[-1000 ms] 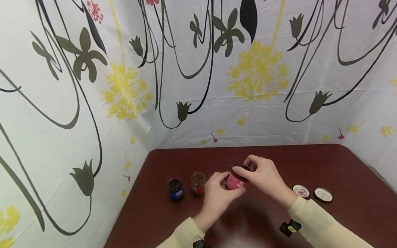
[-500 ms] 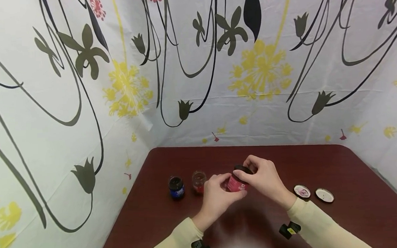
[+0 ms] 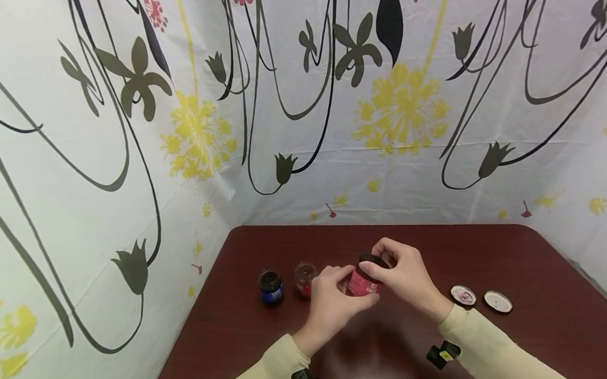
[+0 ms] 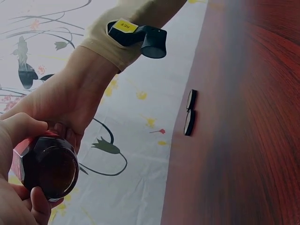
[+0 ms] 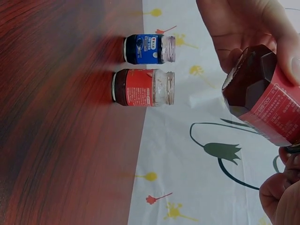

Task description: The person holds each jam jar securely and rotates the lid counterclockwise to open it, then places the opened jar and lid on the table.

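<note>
A glass jar with a red label [image 3: 362, 285] and dark contents is held tilted above the table. My left hand [image 3: 330, 302] grips its body, thumb on the near side and fingers on the far side. My right hand [image 3: 407, 273] pinches the black lid [image 3: 373, 259] between thumb and fingers; the lid is on the jar. In the left wrist view the jar's glass base [image 4: 56, 171] faces the camera. The right wrist view shows the red label [image 5: 281, 108] from the side, with the lid mostly hidden there.
Left of the hands stand two lidless jars, a blue-labelled one [image 3: 271, 288] and a red-labelled one [image 3: 304, 278]. Two loose lids [image 3: 463, 295] lie side by side, pale insides up, on the right of the dark red table [image 3: 420, 343]. Patterned cloth [image 3: 306, 138] hangs behind.
Both hands keep their hold and barely move. The jar looks slightly lower and turned a little, the label's white marks having shifted. The whole head view drifts slightly right.
</note>
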The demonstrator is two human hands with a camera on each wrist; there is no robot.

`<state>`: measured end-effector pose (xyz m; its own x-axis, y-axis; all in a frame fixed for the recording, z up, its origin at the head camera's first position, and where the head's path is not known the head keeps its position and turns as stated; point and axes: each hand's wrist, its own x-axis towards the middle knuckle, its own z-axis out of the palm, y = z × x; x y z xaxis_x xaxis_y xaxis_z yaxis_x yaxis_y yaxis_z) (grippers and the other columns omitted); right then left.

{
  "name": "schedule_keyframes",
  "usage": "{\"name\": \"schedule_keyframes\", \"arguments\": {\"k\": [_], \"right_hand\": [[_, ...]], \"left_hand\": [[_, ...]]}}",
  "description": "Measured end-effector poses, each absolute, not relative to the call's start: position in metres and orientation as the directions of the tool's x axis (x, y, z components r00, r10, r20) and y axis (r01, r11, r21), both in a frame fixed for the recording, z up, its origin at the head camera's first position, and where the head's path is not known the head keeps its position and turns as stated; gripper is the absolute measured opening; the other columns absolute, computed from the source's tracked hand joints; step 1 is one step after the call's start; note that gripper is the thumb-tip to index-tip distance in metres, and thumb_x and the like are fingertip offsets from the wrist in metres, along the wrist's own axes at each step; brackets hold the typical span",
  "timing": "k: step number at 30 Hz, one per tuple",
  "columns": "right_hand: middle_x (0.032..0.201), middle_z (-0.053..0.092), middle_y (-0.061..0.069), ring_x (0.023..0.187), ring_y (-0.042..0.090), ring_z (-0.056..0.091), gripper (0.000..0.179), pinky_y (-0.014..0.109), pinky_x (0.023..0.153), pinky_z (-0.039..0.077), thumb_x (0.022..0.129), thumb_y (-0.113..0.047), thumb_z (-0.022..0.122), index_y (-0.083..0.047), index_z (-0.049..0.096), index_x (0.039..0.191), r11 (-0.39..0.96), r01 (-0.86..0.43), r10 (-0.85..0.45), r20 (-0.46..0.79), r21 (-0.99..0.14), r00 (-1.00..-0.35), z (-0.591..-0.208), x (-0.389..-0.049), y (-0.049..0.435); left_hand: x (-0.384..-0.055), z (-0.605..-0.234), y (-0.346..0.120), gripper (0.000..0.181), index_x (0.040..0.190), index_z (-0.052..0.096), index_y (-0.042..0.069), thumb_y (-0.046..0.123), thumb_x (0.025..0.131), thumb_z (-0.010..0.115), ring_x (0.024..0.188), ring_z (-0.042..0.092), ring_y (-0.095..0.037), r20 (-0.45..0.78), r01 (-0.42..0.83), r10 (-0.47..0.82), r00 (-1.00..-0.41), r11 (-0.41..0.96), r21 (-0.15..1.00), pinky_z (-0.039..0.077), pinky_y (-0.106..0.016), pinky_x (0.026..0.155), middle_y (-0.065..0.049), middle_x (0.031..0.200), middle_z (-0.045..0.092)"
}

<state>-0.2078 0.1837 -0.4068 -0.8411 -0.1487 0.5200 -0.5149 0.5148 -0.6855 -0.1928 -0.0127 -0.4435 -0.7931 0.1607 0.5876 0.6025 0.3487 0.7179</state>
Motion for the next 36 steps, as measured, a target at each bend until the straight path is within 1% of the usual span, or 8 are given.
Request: {"name": "schedule_keyframes", "arguments": {"k": [3,7,10,17,22,28,36], "right_hand": [[0.065,0.049,0.002,0.058,0.017,0.043,0.021,0.029,0.050,0.036,0.087,-0.029,0.082,-0.020,0.063,0.090,0.513,-0.509,-0.154,0.509,-0.692,-0.847,-0.4059,-0.2069,0.1827],[0.065,0.049,0.000,0.058,0.017,0.044,0.021,0.030,0.050,0.037,0.087,-0.032,0.081,-0.024,0.062,0.090,0.496,-0.535,-0.166,0.530,-0.684,-0.831,-0.4056,-0.2065,0.1825],[0.065,0.048,-0.004,0.058,0.015,0.043,0.021,0.029,0.049,0.037,0.088,-0.038,0.079,-0.028,0.061,0.090,0.478,-0.561,-0.176,0.552,-0.676,-0.815,-0.4065,-0.2058,0.1833],[0.066,0.047,-0.002,0.058,0.016,0.043,0.020,0.030,0.049,0.037,0.088,-0.035,0.080,-0.027,0.062,0.090,0.451,-0.563,-0.178,0.548,-0.693,-0.817,-0.4080,-0.2046,0.1833],[0.065,0.046,-0.002,0.057,0.016,0.042,0.020,0.030,0.049,0.037,0.087,-0.034,0.081,-0.028,0.062,0.090,0.438,-0.568,-0.180,0.551,-0.697,-0.815,-0.4074,-0.2052,0.1836],[0.065,0.045,-0.002,0.057,0.016,0.041,0.020,0.030,0.048,0.036,0.087,-0.031,0.081,-0.028,0.062,0.090,0.430,-0.575,-0.187,0.554,-0.696,-0.811,-0.4057,-0.2035,0.1847],[0.066,0.045,-0.003,0.058,0.016,0.041,0.020,0.030,0.048,0.036,0.087,-0.030,0.082,-0.028,0.062,0.092,0.429,-0.583,-0.197,0.558,-0.690,-0.806,-0.4063,-0.2031,0.1861]], "left_hand": [[-0.1917,-0.4428,-0.0131,0.051,0.109,0.076,0.023,0.048,0.067,0.092,0.081,0.052,-0.007,0.602,0.614,0.158,-0.783,0.351,0.707,0.048,-0.021,0.059,0.015,0.085,0.065],[-0.1905,-0.4415,-0.0137,0.050,0.109,0.077,0.022,0.044,0.067,0.093,0.081,0.052,-0.007,0.619,0.629,0.156,-0.770,0.347,0.695,0.048,-0.021,0.060,0.015,0.086,0.066],[-0.1896,-0.4408,-0.0143,0.048,0.107,0.076,0.023,0.044,0.068,0.093,0.080,0.051,-0.007,0.625,0.638,0.162,-0.763,0.342,0.690,0.047,-0.021,0.059,0.016,0.084,0.065],[-0.1890,-0.4417,-0.0146,0.043,0.105,0.074,0.029,0.048,0.070,0.090,0.077,0.048,-0.008,0.628,0.648,0.175,-0.758,0.312,0.695,0.046,-0.020,0.054,0.017,0.081,0.060],[-0.1891,-0.4415,-0.0149,0.045,0.107,0.075,0.027,0.046,0.070,0.091,0.078,0.049,-0.009,0.628,0.649,0.176,-0.758,0.304,0.698,0.047,-0.021,0.054,0.016,0.081,0.061],[-0.1863,-0.4382,-0.0149,0.047,0.109,0.075,0.023,0.036,0.068,0.094,0.079,0.050,-0.010,0.626,0.649,0.183,-0.758,0.306,0.696,0.048,-0.021,0.056,0.015,0.085,0.064],[-0.1838,-0.4360,-0.0151,0.045,0.107,0.075,0.022,0.041,0.070,0.092,0.079,0.051,-0.010,0.629,0.652,0.191,-0.754,0.328,0.683,0.047,-0.020,0.057,0.015,0.086,0.064]]}}
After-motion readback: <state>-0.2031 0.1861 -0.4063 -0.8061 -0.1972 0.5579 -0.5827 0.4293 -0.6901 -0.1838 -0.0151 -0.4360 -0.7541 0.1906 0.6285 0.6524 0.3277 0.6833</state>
